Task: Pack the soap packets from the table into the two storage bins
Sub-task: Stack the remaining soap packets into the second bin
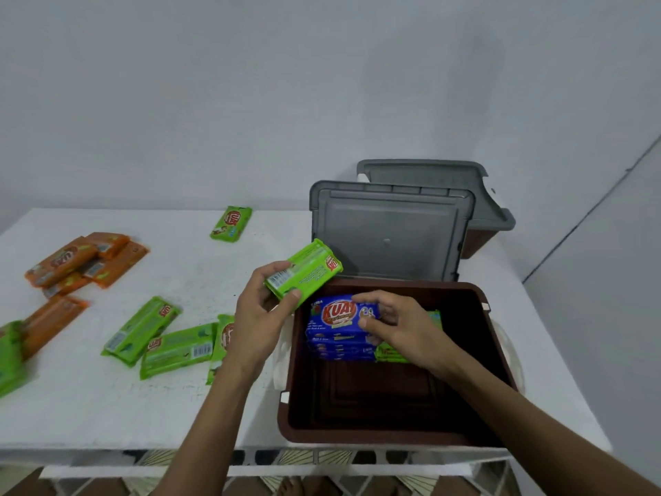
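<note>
Green rectangular soap packet (303,272), gripped by its end in the left hand (261,316) over the open brown plastic bin's (499,349) rim: why?
– Waiting its turn, I'd judge. The right hand (404,327) curls round the top blue soap packet (339,316) inside, squaring that stack.
– Counts?
– Blue, about three stacked. Five green packets (141,329) on the white table (179,252). Orange packets (71,263) overlap, roughly six. Second bin (479,241) behind

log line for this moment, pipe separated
left hand holds green packet by brown bin | right hand grips blue packet inside it | orange packets, other green packets on table
</note>
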Motion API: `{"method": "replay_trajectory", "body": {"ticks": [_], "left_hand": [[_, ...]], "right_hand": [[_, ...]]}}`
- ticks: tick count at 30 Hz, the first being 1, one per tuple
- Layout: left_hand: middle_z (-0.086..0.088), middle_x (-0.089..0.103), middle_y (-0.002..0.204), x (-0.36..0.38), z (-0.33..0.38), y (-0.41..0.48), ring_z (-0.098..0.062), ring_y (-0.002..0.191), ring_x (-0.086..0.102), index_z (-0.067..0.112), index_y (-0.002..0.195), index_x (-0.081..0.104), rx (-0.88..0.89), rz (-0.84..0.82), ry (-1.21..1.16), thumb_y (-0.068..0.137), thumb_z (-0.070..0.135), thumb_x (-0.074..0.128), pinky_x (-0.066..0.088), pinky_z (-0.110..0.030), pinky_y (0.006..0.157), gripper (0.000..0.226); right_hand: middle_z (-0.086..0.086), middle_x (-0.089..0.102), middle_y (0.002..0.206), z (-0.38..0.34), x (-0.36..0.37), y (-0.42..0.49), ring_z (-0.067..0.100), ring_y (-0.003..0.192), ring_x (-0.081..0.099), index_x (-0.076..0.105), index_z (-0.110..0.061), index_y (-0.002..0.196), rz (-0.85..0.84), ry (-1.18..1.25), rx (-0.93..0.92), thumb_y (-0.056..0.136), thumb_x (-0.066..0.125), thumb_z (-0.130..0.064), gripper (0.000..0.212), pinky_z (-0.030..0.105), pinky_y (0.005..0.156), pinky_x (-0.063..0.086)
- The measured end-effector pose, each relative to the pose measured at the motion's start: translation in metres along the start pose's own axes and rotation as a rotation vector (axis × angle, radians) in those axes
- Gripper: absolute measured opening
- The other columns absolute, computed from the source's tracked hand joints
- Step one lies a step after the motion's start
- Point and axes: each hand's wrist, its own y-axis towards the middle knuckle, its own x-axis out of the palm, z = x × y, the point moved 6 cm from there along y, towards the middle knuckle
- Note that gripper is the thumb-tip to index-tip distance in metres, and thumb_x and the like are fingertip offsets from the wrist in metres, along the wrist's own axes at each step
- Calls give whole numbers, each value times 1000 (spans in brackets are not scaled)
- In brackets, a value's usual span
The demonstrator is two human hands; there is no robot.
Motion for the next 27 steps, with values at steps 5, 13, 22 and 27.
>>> {"method": "replay_trajectory", "body": {"ticks": [5, 13, 22, 27], "left_hand": [[-2, 66, 118, 0, -2, 0, -14, 105, 65, 30, 115, 58, -12, -10, 7, 90, 5, 64, 55, -24, 77, 36], [-2, 66, 116, 1, 2, 2, -13, 102, 65, 30, 115, 57, 4, -34, 41, 90, 6, 63, 55, -23, 76, 36], [1, 70, 109, 13, 19, 4, -12, 103, 67, 24, 120, 55, 23, -112, 28, 90, 6, 63, 55, -21, 77, 36], [-1, 71, 107, 25, 34, 2, -15, 100, 67, 26, 124, 54, 61, -178, 15, 92, 7, 61, 54, -20, 75, 37]], "right_hand": [[0, 69, 107, 3, 3, 4, 7, 83, 69, 60, -30, 126, 67, -235, -24, 93, 64, -30, 34, 25, 67, 61], [3, 63, 119, -5, 6, 6, 12, 103, 59, 56, -27, 134, 92, -598, -101, 94, 61, -37, 42, 18, 73, 46], [-4, 53, 111, -35, -8, 4, 8, 101, 54, 57, -18, 128, 366, -569, -323, 98, 53, -29, 33, 31, 87, 53], [-9, 49, 124, -49, -6, 7, 10, 111, 54, 51, -23, 136, 300, -397, -399, 96, 51, -34, 42, 33, 92, 51]]}}
